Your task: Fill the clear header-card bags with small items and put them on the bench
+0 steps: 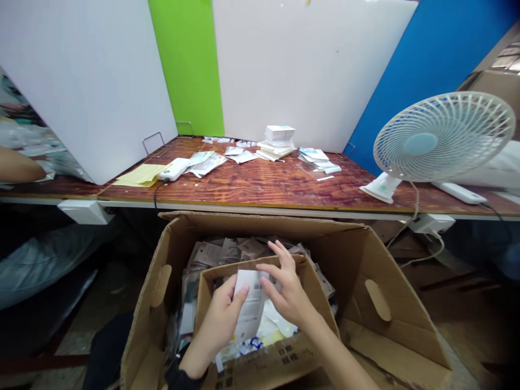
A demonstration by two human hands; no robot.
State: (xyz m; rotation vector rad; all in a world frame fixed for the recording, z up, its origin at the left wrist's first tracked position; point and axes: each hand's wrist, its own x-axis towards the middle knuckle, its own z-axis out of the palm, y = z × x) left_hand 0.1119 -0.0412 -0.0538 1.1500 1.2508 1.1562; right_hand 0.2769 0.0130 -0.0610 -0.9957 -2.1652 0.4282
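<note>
My left hand [221,319] grips the lower left side of a white printed sheet or packet [249,306] above an open inner cardboard box [211,287]. My right hand [289,290] is at the sheet's right edge, its fingers spread and touching it. The inner box stands inside a larger open cardboard carton [260,223]. Both boxes hold stacked flat packets and papers [211,254], with yellow and white packaging [276,325] under the sheet. My hands hide part of the contents.
Beyond the carton lies a wooden table [260,189] with white boxes [279,135], papers, a white charger [174,169] and a yellow sheet [140,175]. A white fan [442,136] stands at right. A person's forearm [18,165] shows at far left.
</note>
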